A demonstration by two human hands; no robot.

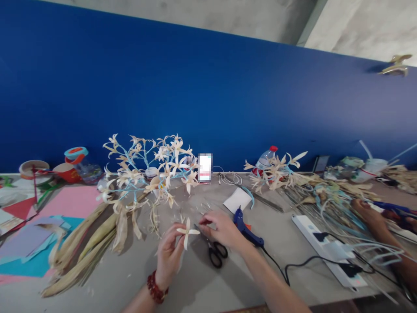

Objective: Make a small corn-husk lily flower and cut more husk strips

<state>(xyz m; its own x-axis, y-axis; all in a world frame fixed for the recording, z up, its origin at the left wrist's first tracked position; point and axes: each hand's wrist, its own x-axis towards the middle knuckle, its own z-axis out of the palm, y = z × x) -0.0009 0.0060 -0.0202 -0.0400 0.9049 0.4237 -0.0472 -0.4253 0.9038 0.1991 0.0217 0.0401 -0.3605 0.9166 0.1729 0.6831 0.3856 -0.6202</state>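
Observation:
My left hand [171, 248], with a red bead bracelet at the wrist, pinches a small cream flower [187, 234] made of dried husk petals. Its narrow petals spread outward in front of my fingertips. Close by on the right, my right hand [220, 228] has its thumb and fingers drawn together; what they hold, if anything, is too small to make out. Black-handled scissors [216, 255] are just below my right hand, their blades pointing toward the flower. A blue glue gun [246, 230] lies right of that hand, with its cord trailing to the right.
Blue-stemmed husk flowers [156, 167] stand behind my hands, with dried husks [94, 243] and coloured paper [42, 243] to the left. A lit phone [205, 168] leans at the back. On the right are a power strip [329, 252] and a co-worker's hand [368, 215].

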